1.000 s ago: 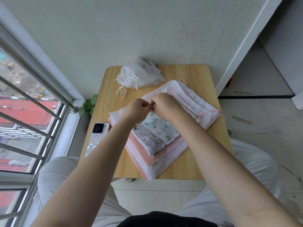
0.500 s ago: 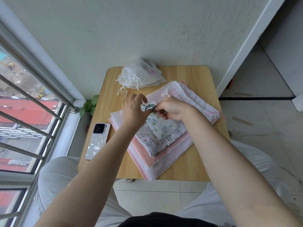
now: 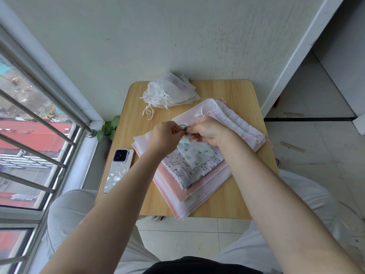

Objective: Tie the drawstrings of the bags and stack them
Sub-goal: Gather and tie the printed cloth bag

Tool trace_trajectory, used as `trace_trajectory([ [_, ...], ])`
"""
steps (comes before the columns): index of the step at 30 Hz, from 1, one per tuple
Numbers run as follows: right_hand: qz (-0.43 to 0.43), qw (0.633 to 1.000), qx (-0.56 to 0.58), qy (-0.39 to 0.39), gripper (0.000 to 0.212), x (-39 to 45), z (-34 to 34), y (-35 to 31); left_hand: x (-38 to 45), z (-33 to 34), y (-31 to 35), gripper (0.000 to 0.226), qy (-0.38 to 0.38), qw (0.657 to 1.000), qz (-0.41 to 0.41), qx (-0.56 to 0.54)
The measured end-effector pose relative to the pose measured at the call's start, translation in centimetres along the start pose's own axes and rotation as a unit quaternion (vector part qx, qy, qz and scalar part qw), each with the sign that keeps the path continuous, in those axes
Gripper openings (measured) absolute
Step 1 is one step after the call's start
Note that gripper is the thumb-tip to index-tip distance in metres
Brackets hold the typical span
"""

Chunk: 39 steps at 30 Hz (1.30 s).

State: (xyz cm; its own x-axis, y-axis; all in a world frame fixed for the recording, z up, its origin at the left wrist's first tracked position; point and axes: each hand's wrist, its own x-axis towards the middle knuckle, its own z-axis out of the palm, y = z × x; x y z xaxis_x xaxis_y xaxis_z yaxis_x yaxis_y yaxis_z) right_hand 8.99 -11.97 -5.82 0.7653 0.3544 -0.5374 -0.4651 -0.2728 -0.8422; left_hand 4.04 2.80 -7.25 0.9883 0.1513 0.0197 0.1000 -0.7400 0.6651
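A small white bag with green cactus print (image 3: pixel 194 153) lies on top of a stack of flat bags (image 3: pixel 197 186), above a cat-print bag (image 3: pixel 189 171) and pink and white ones. Its dark green drawstring (image 3: pixel 183 127) loops up between my hands. My left hand (image 3: pixel 164 138) and my right hand (image 3: pixel 207 131) meet over the bag's mouth, and each pinches the drawstring. White bags with pink drawstrings (image 3: pixel 235 123) lie behind my right hand.
A pile of white gauzy bags with white strings (image 3: pixel 169 91) sits at the back of the small wooden table (image 3: pixel 233 202). A phone (image 3: pixel 118 169) lies at the table's left edge. A railing and window stand left, a wall behind.
My hands have stayed over the cactus bag's mouth. The green drawstring, hidden a second ago, now loops up between my fingertips, and my left fingers have curled in to pinch it.
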Motion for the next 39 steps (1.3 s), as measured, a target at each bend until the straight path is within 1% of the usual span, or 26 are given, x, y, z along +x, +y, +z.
trace_trajectory([
  [2, -0.030, 0.998, -0.034, 0.037, 0.013, 0.1, -0.3, 0.1, 0.3, -0.4, 0.3, 0.008, -0.045, 0.998, -0.001, 0.034],
  [4, -0.051, 0.990, -0.107, 0.080, 0.007, 0.2, -0.9, 0.2, 0.5, -0.8, 0.6, 0.021, -0.088, 0.994, -0.010, 0.063],
  [6, -0.076, 0.973, -0.181, 0.122, 0.009, 0.4, -1.5, 0.4, 0.8, -1.2, 0.7, 0.032, -0.131, 0.986, 0.000, 0.101],
  [8, -0.111, 0.952, -0.236, 0.162, 0.009, 0.4, -1.8, 0.4, 0.8, -1.4, 0.4, 0.031, -0.167, 0.972, 0.018, 0.163],
  [10, -0.141, 0.921, -0.304, 0.199, 0.012, 0.4, -1.8, 0.2, 0.6, -1.3, 0.2, 0.027, -0.188, 0.956, 0.030, 0.222],
  [12, -0.151, 0.892, -0.366, 0.219, 0.016, 0.5, -1.5, 0.2, 0.5, -1.3, 0.2, 0.026, -0.205, 0.937, 0.039, 0.280],
  [15, -0.154, 0.870, -0.411, 0.227, 0.017, 1.0, -1.0, 0.6, 0.8, -1.3, 0.1, 0.025, -0.210, 0.919, 0.033, 0.331],
  [16, -0.152, 0.868, -0.417, 0.224, 0.017, 1.1, -1.0, 0.7, 0.9, -1.3, -0.1, 0.025, -0.202, 0.923, 0.026, 0.326],
  [17, -0.150, 0.870, -0.417, 0.217, 0.017, 1.1, -1.2, 0.6, 0.9, -1.2, -0.5, 0.025, -0.191, 0.935, 0.008, 0.297],
  [19, -0.147, 0.883, -0.396, 0.207, 0.016, 0.8, -1.7, 0.4, 0.7, -1.1, -1.3, 0.029, -0.165, 0.970, -0.057, 0.167],
  [20, -0.146, 0.890, -0.381, 0.205, 0.015, 0.8, -2.1, 0.2, 0.5, -1.1, -1.6, 0.030, -0.146, 0.980, -0.091, 0.096],
  [21, -0.145, 0.896, -0.369, 0.201, 0.015, 0.6, -2.4, 0.1, 0.4, -1.1, -1.7, 0.027, -0.124, 0.985, -0.113, 0.045],
  [22, -0.146, 0.900, -0.362, 0.196, 0.015, 0.5, -2.5, -0.1, 0.4, -1.1, -1.6, 0.023, -0.098, 0.988, -0.117, 0.018],
  [23, -0.144, 0.904, -0.357, 0.188, 0.016, 0.4, -2.6, -0.2, 0.6, -1.1, -1.4, 0.026, -0.079, 0.990, -0.115, 0.004],
  [24, -0.137, 0.910, -0.348, 0.178, 0.017, 0.5, -2.5, -0.3, 0.7, -1.2, -1.0, 0.032, -0.074, 0.990, -0.116, -0.014],
  [25, -0.128, 0.921, -0.331, 0.162, 0.016, 0.4, -2.2, -0.3, 0.9, -1.2, -0.4, 0.035, -0.086, 0.986, -0.134, -0.043],
  [26, -0.119, 0.935, -0.303, 0.141, 0.015, 0.4, -1.8, -0.3, 1.1, -1.2, 0.2, 0.033, -0.110, 0.977, -0.167, -0.080],
  [28, -0.101, 0.961, -0.239, 0.100, 0.009, 0.3, -0.7, -0.1, 1.3, -1.1, 1.0, 0.027, -0.167, 0.942, -0.257, -0.138],
  [29, -0.095, 0.967, -0.219, 0.092, 0.007, 0.3, -0.3, 0.0, 1.3, -1.1, 1.1, 0.031, -0.184, 0.929, -0.286, -0.146],
  [30, -0.089, 0.971, -0.205, 0.086, 0.008, 0.4, 0.0, 0.2, 1.3, -0.8, 0.9, 0.036, -0.188, 0.924, -0.299, -0.148],
  [32, -0.071, 0.978, -0.189, 0.051, 0.010, 0.5, 0.3, 0.5, 1.2, -0.2, 0.0, 0.035, -0.159, 0.929, -0.293, -0.158],
  [34, -0.061, 0.975, -0.214, 0.024, 0.011, 0.4, 0.2, 0.7, 1.0, 0.2, -0.9, 0.038, -0.110, 0.943, -0.277, -0.149],
  [35, -0.061, 0.969, -0.237, 0.041, 0.014, 0.4, -0.1, 0.8, 0.9, 0.4, -1.3, 0.039, -0.092, 0.948, -0.272, -0.140],
  [37, -0.061, 0.949, -0.285, 0.122, 0.024, 0.6, -0.7, 1.0, 0.9, 0.8, -1.9, 0.039, -0.081, 0.952, -0.267, -0.123],
  [38, -0.044, 0.940, -0.301, 0.153, 0.029, 0.9, -1.0, 1.3, 0.8, 1.1, -2.2, 0.038, -0.080, 0.954, -0.267, -0.113],
  [39, -0.009, 0.937, -0.309, 0.162, 0.033, 0.9, -1.3, 1.4, 0.8, 1.2, -2.2, 0.037, -0.080, 0.955, -0.266, -0.103],
])
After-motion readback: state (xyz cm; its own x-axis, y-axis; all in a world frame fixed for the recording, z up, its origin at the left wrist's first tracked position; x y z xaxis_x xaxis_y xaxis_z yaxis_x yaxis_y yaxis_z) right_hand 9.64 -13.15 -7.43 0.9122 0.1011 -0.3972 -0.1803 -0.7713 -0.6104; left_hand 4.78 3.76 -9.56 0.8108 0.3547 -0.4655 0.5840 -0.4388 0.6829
